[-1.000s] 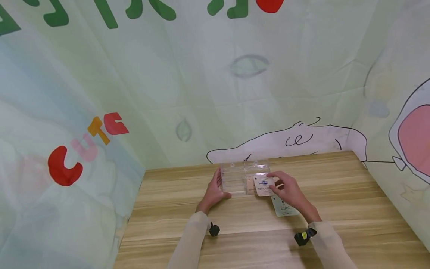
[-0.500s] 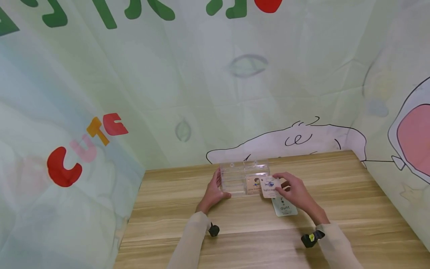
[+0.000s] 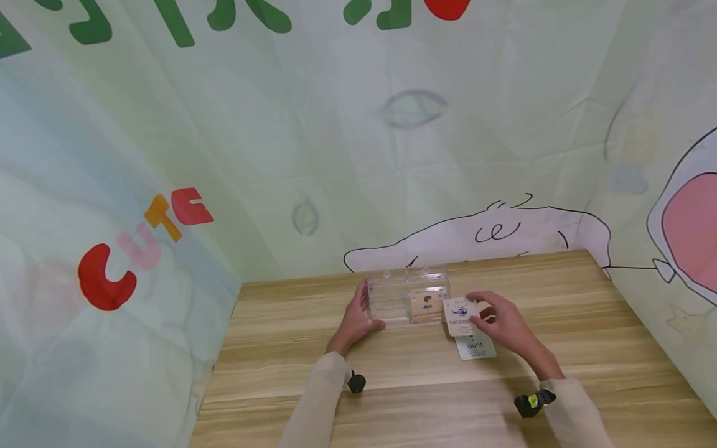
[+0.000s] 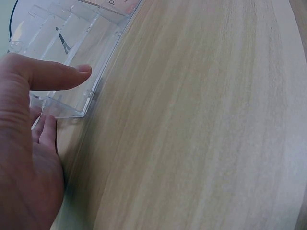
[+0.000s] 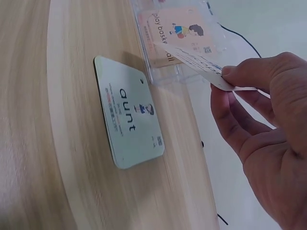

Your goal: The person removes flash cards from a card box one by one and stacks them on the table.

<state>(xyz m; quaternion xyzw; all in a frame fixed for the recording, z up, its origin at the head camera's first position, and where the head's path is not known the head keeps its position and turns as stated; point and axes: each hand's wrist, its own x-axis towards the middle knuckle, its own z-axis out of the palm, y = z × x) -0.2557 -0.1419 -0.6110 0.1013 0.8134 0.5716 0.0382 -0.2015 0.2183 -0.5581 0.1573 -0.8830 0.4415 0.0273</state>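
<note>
A clear plastic box [image 3: 390,292] with compartments stands near the table's back edge. My left hand [image 3: 355,317] grips its left end, the thumb [image 4: 60,75] across the front and the fingers at the side. In the box's lower right compartment sits an orange "play basketball" card [image 3: 427,307]. With thumb and fingertips, my right hand [image 3: 504,320] pinches a white "helicopter" card [image 3: 459,317] by its right edge, just right of the box. Below that card lies a small stack of pale green cards [image 5: 129,115], "aunt" on top; in the head view its upper part is hidden.
The wooden table [image 3: 414,398] runs up to a printed cloth backdrop [image 3: 313,155] behind the box. More cloth hangs at both sides. Black wrist cameras sit on the left wrist [image 3: 356,382] and the right wrist [image 3: 529,406].
My right hand has moved the helicopter card to the right, away from the box's front, uncovering the orange card. The left hand and the box have stayed put.
</note>
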